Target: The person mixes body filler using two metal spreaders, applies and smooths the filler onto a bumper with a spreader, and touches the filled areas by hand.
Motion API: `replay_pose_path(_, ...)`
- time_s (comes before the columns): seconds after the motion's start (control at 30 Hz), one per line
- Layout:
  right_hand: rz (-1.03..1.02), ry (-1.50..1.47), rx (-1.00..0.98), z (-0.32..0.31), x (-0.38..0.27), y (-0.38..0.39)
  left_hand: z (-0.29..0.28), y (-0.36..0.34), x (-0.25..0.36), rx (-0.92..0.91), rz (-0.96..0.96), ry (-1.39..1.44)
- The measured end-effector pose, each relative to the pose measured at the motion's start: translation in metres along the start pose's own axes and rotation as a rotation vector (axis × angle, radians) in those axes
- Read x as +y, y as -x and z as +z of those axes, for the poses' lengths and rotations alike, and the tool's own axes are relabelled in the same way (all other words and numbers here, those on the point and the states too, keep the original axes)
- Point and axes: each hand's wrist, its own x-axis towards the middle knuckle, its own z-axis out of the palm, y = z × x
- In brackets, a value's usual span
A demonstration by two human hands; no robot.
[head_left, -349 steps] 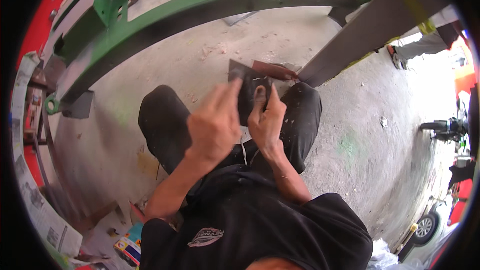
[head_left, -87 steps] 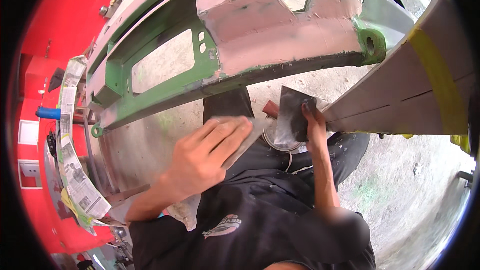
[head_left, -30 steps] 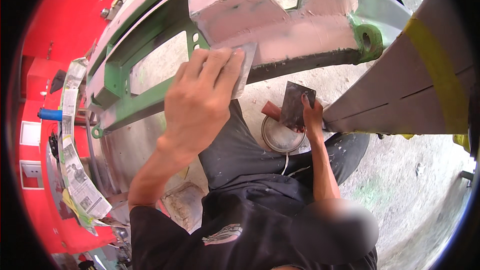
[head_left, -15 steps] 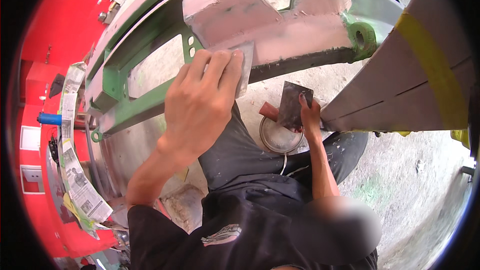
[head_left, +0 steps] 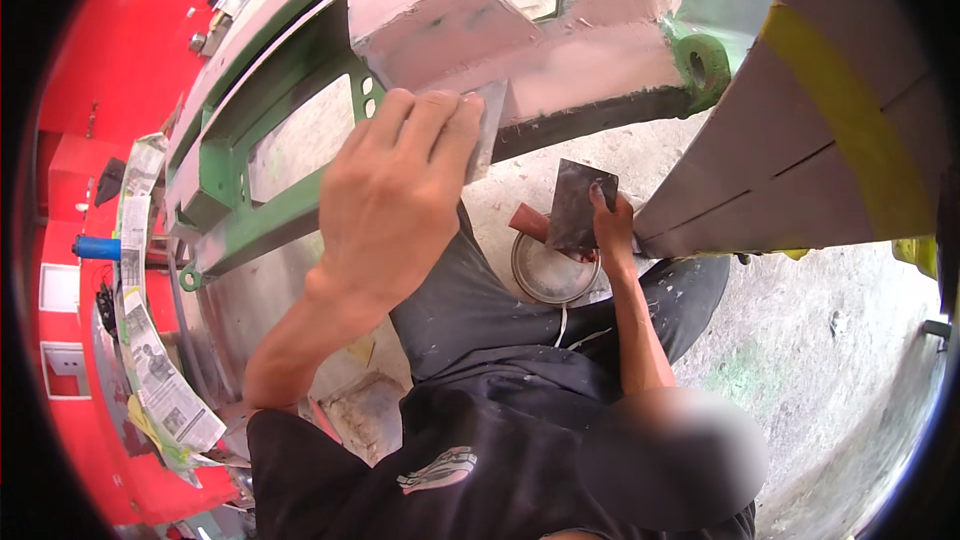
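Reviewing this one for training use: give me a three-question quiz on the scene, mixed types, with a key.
1. True or false: the right hand holds a dark rectangular plate.
2. Which colour is the tape strip across the grey panel on the right? A) blue B) yellow C) red
3. What does the left hand hold?

Key:
1. True
2. B
3. A flat grey sheet
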Motion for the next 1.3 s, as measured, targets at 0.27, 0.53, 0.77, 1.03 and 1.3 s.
replay_pose_path(0.27,-0.034,-0.081,0.008,0.001,0.001,-0.002,0.014,-0.009,0.006,0.029,-0.024,-0.079)
replay_pose_path(0.53,-0.012,-0.025,-0.022,-0.001,0.001,-0.003,0.004,-0.022,0.004,0.031,-0.001,-0.041)
replay_pose_path(0.77,-0.014,-0.067,-0.018,-0.005,0.006,-0.004,0.005,-0.024,0.012,-0.021,-0.002,0.05)
replay_pose_path(1.03,-0.042,-0.041,-0.037,-0.004,0.001,0.001,0.014,-0.026,0.023,0.009,0.014,-0.08)
replay_pose_path(1.3,-0.006,-0.121,-0.014,-0.005,0.002,-0.005,0.013,-0.038,0.02,0.02,0.002,0.004)
